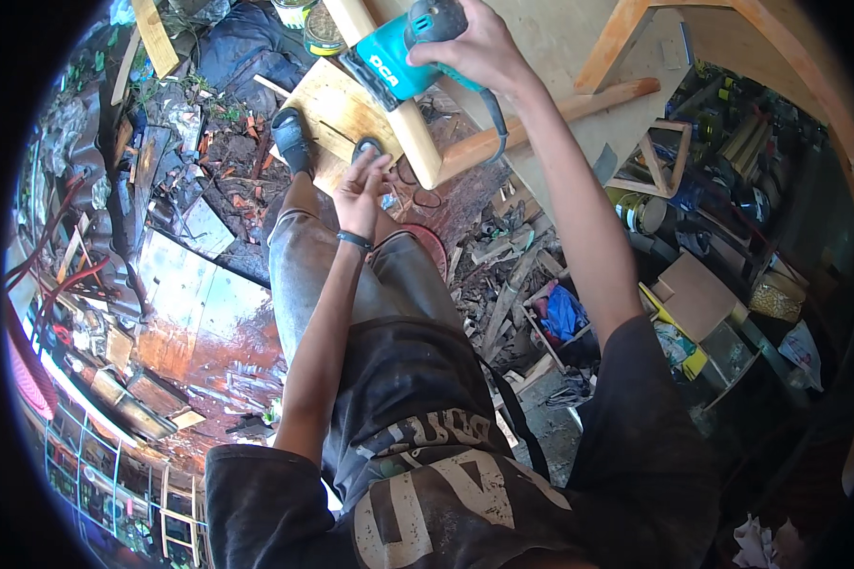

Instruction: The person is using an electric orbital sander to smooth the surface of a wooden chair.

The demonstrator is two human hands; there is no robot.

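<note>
My right hand [479,47] grips the grey handle of a teal power sander [394,62], whose pad rests on a pale wooden bar [413,137] near the top of the view. My left hand [361,190] hovers lower down with its fingers spread and nothing in them, just left of that bar and above a square wooden board [337,104]. My feet in dark sandals [292,137] stand against the board. A dark cord [496,119] hangs from the sander past my right wrist.
A plywood sheet [560,38] and a curved wooden frame [636,33] lie at the top right. Wood scraps [508,275] and offcuts litter the ground to the right. Metal sheets [194,303] lie at the left. Tins [323,33] stand at the top.
</note>
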